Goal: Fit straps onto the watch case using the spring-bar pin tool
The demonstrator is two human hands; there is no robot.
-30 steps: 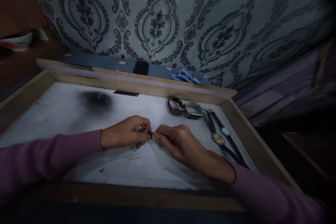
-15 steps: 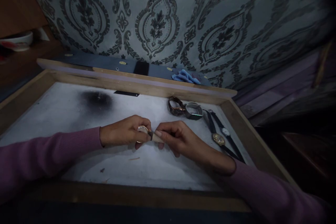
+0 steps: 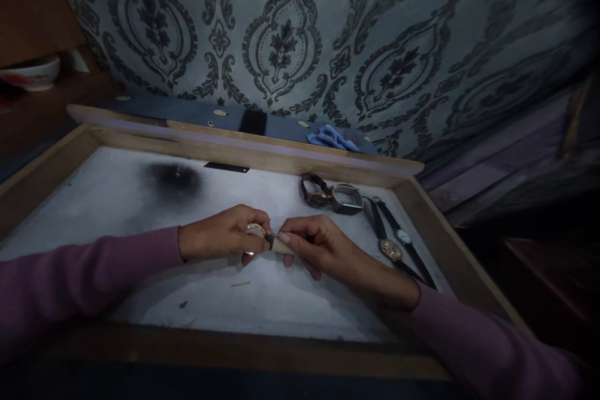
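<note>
Gold-rimmed round watch (image 3: 255,232) at frame centre: left hand (image 3: 224,235) clamped on its case, right hand (image 3: 321,242) pinching the pale flat strip (image 3: 281,246) beside it (join half hidden). Fingertip-only pinch could slip, dropping it into the shallow wooden tray (image 3: 281,159).

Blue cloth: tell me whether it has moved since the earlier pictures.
No, the blue cloth lies at the same spot along the wooden tray's back rim.

White-bottomed shallow wooden tray (image 3: 117,206) carried dark-brown-strapped watch (image 3: 321,200), grey square watch (image 3: 347,207), gold-faced black-strapped watch (image 3: 390,249), white-faced black-strapped watch (image 3: 403,237); flat black strip (image 3: 227,167) lay near its far side.
</note>
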